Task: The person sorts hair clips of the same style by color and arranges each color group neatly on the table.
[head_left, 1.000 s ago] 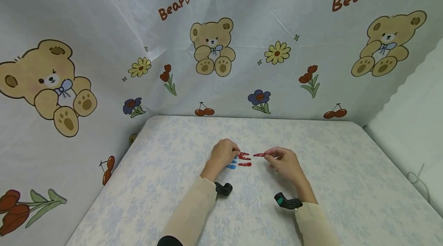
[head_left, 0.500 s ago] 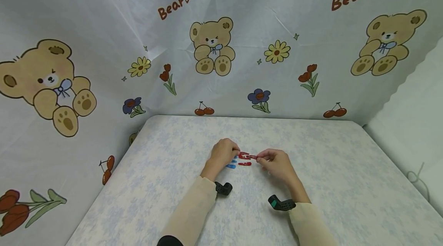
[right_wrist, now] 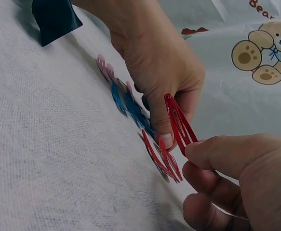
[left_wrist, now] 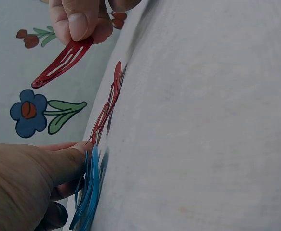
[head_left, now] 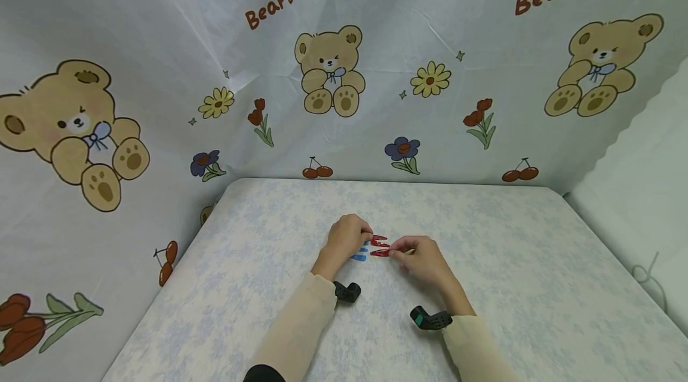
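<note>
My right hand (head_left: 421, 258) pinches one end of a red snap hair clip (right_wrist: 180, 124) between thumb and fingers. The clip's far end points left, raised over the table. Several more red hair clips (right_wrist: 155, 155) lie side by side on the tabletop below it. My left hand (head_left: 346, 236) is at their left ends, its thumb and finger pinching the tip of a red clip in the left wrist view. Blue hair clips (left_wrist: 89, 192) lie beside and partly beneath the left hand. Beyond them, the right wrist view shows pink hair clips (right_wrist: 101, 68), partly hidden behind that hand.
The table (head_left: 301, 209) has a pale blue mottled cover. A white curtain (head_left: 376, 6) printed with bears and flowers hangs behind and to the left. A black wrist device (head_left: 430, 317) sits on the right wrist, another (head_left: 347, 292) on the left.
My right hand has moved left and slightly nearer with the red hair clip, from right of the red clips to over the nearest one. My left hand has stayed in place.
</note>
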{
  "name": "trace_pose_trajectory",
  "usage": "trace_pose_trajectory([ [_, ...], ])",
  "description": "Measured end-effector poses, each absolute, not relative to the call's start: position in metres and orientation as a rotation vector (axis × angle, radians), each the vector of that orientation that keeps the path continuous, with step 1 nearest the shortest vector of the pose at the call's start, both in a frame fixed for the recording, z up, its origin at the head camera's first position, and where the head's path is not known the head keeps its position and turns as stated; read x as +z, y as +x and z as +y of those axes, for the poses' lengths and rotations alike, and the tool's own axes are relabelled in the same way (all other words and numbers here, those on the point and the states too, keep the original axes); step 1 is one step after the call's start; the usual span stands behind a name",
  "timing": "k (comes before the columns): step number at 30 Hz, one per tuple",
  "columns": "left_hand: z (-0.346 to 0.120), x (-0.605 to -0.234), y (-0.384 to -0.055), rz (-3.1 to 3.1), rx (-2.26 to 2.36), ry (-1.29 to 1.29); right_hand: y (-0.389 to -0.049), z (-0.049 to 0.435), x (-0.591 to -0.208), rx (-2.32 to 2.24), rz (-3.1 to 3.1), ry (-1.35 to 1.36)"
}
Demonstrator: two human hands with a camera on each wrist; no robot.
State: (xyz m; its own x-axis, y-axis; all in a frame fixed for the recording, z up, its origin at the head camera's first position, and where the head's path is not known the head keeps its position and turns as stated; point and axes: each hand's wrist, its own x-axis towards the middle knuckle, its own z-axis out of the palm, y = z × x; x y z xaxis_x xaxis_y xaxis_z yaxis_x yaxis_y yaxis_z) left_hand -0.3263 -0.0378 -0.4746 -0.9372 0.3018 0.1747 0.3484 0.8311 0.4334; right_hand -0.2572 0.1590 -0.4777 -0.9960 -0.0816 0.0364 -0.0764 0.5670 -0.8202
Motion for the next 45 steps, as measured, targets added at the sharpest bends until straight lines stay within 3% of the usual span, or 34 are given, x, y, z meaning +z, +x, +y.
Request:
trace_pose_trajectory([
  [45, -0.037, -0.471, -0.324, -2.902, -0.713, -0.523, -0.254, 0.155, -0.487, -1.251, 2.929, -0.305],
])
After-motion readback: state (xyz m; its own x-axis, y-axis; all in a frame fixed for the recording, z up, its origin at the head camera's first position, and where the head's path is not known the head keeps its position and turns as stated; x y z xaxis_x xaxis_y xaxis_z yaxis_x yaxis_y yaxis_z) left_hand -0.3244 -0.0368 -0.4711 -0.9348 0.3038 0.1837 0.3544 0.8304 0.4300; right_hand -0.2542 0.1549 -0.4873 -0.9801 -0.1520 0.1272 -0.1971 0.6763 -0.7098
